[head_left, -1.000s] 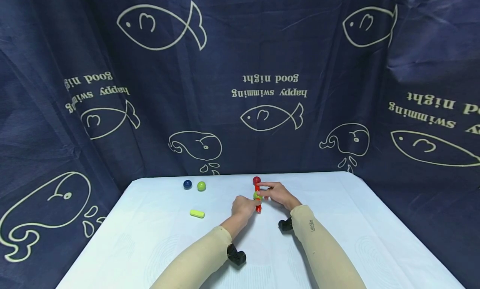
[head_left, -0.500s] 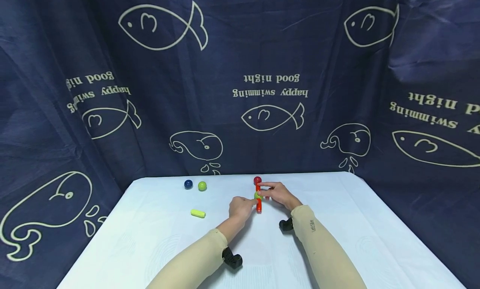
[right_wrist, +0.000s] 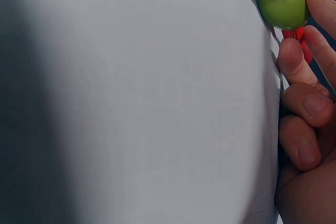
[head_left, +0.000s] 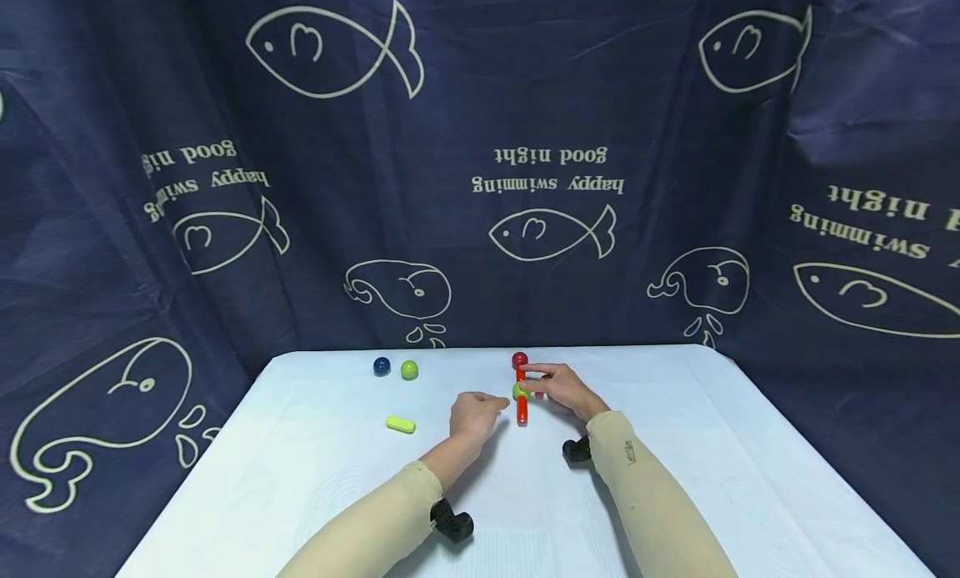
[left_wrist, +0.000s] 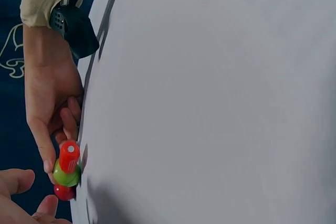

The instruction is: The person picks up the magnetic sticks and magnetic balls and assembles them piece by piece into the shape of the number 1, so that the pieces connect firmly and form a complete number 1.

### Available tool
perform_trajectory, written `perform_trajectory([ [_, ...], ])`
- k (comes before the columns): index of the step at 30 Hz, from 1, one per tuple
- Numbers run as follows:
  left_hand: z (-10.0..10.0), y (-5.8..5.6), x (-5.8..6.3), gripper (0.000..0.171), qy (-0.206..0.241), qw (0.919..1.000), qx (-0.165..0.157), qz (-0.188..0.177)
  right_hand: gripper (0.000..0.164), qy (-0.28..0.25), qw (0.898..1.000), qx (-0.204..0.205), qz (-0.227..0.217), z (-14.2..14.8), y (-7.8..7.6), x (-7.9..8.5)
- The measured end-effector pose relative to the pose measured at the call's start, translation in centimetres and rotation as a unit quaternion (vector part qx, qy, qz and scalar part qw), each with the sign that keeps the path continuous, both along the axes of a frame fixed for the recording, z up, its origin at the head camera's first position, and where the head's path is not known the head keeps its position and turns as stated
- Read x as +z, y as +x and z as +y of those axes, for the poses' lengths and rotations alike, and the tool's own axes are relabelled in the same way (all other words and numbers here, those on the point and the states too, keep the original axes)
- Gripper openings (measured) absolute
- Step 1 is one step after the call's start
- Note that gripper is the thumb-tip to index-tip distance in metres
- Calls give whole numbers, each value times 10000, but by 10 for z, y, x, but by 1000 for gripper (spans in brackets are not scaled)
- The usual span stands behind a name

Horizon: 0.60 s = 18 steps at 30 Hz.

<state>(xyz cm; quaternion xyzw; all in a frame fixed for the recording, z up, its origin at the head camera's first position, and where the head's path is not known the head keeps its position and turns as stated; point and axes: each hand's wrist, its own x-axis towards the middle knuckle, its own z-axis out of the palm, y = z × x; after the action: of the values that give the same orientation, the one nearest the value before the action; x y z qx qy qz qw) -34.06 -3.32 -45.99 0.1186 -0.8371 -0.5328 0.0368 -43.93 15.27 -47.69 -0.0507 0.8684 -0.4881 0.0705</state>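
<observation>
A lime green ball joins two red rods in a line on the table. The near red rod points toward me, and the far one runs back to a red ball. My right hand grips the green ball, with a fingertip against its side and other fingers curled beside it. Partly hidden under that hand is another red piece. Left of the near rod is my left hand, thumb and finger apart and holding nothing.
A dark blue ball and another lime green ball sit at the back left. In front of them lies a yellow-green rod. The white-covered table ends at a navy curtain.
My left hand has let go of the near red rod and moved left, away from it. The right hand stays at the green ball. The head view has shifted slightly.
</observation>
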Motion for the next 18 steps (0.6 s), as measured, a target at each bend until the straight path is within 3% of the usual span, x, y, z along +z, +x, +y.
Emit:
perform_trajectory([
  [11, -24, 1, 4, 21, 131, 9995, -66, 294, 54, -42, 9999, 104, -18, 1, 0, 0],
  [18, -45, -4, 8, 19, 359, 9977, -54, 578, 54, -34, 10000, 83, -28, 0, 1, 2],
])
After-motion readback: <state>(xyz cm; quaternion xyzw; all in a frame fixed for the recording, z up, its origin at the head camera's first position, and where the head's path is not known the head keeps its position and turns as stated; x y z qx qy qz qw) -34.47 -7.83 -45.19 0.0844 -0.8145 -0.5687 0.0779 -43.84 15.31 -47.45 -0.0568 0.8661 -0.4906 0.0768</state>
